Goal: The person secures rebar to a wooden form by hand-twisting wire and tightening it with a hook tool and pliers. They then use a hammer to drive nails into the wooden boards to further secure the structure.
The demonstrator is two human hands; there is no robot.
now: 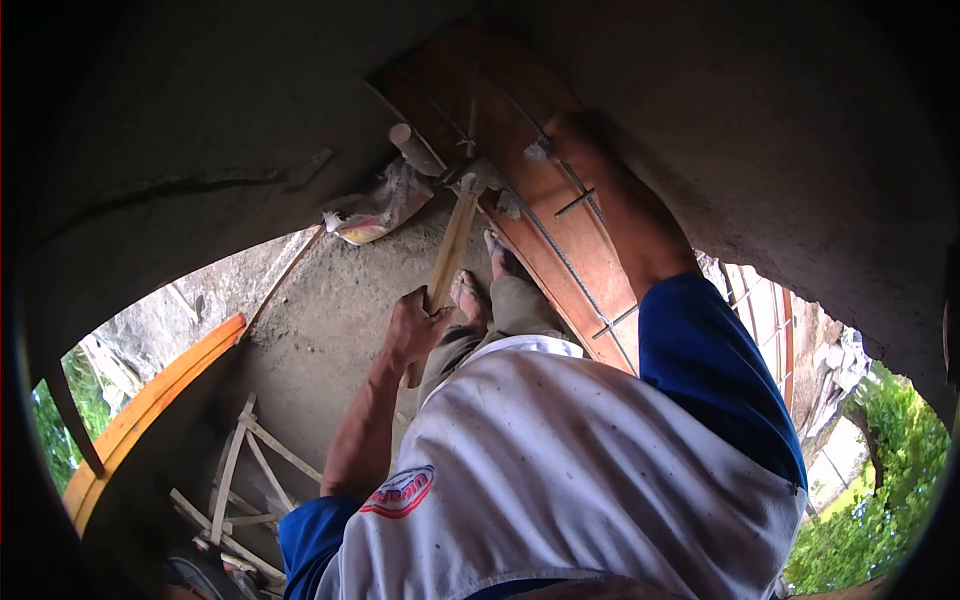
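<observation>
My left hand (414, 325) is wrapped around a wooden stick (455, 248), whose far end meets a greyish, hammer-like head (473, 180) beside a reddish-brown wooden panel (540, 225). Steel rebar (548, 240) runs along the panel's face, with short crossbars over it. My right hand (578, 142) reaches to the upper right part of the panel, over the bars; shadow hides its fingers and I cannot tell how they are set. Close to that hand sits a small whitish lump (537, 151); another pale lump (509, 205) lies lower on the panel.
A torn sack (385, 208) and a pale cylinder-shaped piece (402, 136) lie left of the panel. My sandalled feet (468, 298) stand on dusty ground. An orange curved board (160, 400) and wooden strips (240, 470) are at left; a dark concrete wall (760, 130) curves overhead.
</observation>
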